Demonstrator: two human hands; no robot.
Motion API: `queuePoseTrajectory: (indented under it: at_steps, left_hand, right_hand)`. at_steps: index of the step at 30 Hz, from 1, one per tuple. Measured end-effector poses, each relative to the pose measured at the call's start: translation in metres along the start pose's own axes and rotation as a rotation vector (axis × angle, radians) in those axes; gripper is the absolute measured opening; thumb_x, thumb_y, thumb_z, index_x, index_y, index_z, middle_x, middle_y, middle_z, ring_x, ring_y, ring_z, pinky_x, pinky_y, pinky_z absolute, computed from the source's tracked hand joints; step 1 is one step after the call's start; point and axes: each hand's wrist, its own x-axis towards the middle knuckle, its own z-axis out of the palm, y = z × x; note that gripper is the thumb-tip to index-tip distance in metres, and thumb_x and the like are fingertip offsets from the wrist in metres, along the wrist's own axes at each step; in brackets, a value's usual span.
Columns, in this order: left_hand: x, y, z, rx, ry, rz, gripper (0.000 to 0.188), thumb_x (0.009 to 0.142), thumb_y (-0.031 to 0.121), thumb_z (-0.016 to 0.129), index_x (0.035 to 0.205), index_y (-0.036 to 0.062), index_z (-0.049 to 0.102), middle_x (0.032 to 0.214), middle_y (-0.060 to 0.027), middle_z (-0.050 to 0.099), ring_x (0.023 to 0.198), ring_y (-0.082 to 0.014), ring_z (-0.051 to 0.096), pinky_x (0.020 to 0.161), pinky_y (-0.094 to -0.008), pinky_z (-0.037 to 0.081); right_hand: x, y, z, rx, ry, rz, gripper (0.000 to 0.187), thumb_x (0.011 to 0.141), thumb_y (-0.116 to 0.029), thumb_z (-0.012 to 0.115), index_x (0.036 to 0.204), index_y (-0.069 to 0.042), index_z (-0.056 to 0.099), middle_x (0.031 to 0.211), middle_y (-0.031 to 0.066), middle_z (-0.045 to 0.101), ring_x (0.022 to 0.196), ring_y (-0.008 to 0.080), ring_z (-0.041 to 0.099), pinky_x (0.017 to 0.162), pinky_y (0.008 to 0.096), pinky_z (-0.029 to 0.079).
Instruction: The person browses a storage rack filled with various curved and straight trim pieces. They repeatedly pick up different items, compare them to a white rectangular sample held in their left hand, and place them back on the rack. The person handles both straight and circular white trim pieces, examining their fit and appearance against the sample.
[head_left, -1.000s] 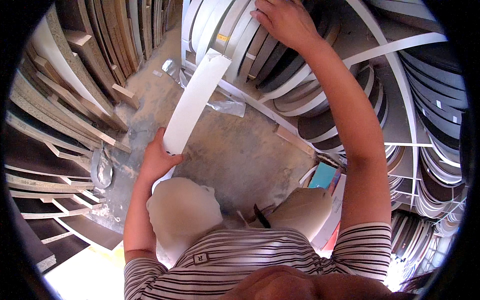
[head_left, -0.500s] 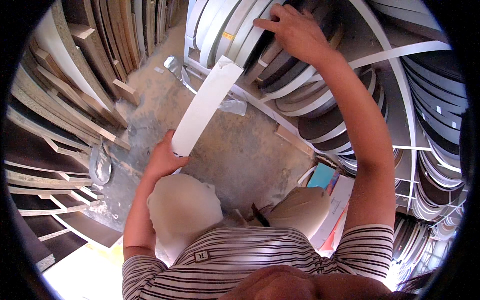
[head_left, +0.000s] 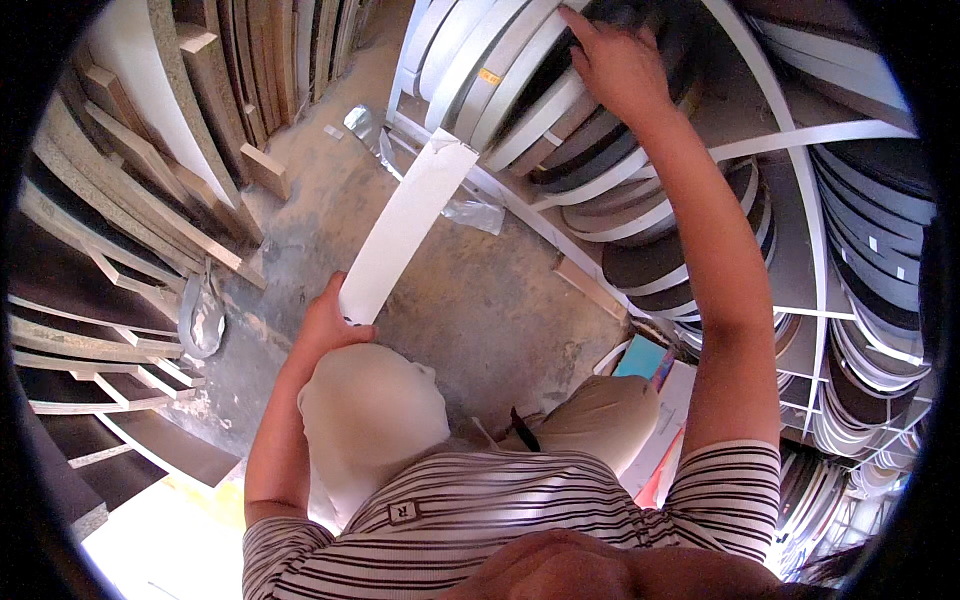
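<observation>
My left hand (head_left: 335,322) is closed around the lower end of a wide white roll of edge banding (head_left: 405,235), seen edge-on above my left knee. Its far end comes up against the rack. My right hand (head_left: 622,72) reaches into the upper compartment among upright rolls. One finger stretches to the rim of a pale roll (head_left: 530,70), and the others are spread over a dark gap; their tips are partly hidden. Right below that hand a whitish roll (head_left: 540,125) leans beside brown and black ones. A yellow label (head_left: 489,76) marks one roll to the left.
White rack dividers (head_left: 812,215) separate more stacked rolls on the right. Upright boards (head_left: 150,110) and offcuts line the left side. Crumpled silvery wrapping (head_left: 472,215) lies on the stained floor (head_left: 480,310). A teal box (head_left: 640,357) stands by my right knee.
My right hand has shifted slightly right, and a finger now points left to a roll's rim. A whitish roll beneath it has tipped rightward. My left hand keeps its hold; the view has shifted slightly.
</observation>
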Motion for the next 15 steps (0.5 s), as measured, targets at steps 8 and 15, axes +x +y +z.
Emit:
queuePoseTrajectory:
  at_steps: [8, 15]
  left_hand:
    - [0.005, -0.011, 0.002, 0.011, 0.014, 0.029, 0.075, 0.059, 0.023, 0.084, 0.125, 0.0062, 0.05, 0.104, -0.0248, 0.07, 0.099, -0.0436, 0.069, 0.086, -0.0469, 0.055]
    - [0.007, -0.01, 0.004, -0.026, -0.028, 0.029, 0.075, 0.059, 0.025, 0.081, 0.124, 0.0054, 0.05, 0.103, -0.0251, 0.07, 0.098, -0.0433, 0.069, 0.085, -0.0465, 0.055]
  right_hand:
    - [0.016, -0.005, -0.022, 0.017, -0.199, -0.027, 0.041, 0.089, -0.019, 0.067, 0.129, -0.01, 0.058, 0.126, 0.02, 0.06, 0.087, 0.0357, 0.069, 0.079, 0.0498, 0.056]
    - [0.023, -0.005, -0.017, -0.086, -0.207, -0.051, 0.04, 0.087, -0.016, 0.068, 0.125, -0.01, 0.057, 0.138, 0.0191, 0.055, 0.087, 0.0358, 0.071, 0.068, 0.0477, 0.058]
